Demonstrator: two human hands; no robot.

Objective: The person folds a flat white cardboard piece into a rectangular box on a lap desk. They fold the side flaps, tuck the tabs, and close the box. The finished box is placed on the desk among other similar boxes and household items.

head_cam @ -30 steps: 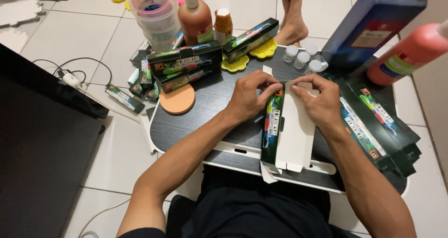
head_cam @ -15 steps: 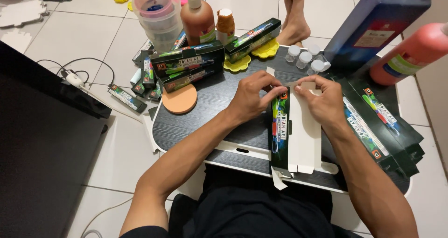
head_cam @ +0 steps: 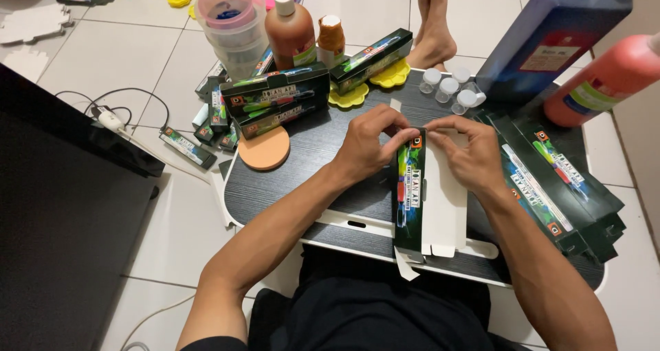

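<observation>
Long dark-green carton (head_cam: 410, 193), white inside, far end pinched by L hand (head_cam: 368, 145) & R hand (head_cam: 471, 155), prob half-folded

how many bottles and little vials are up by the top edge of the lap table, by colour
brown bottles: 2, a tall one and a smaller one
blue bottle: 1
orange-red bottle: 1
small clear vials with white caps: 4
total: 8
</observation>
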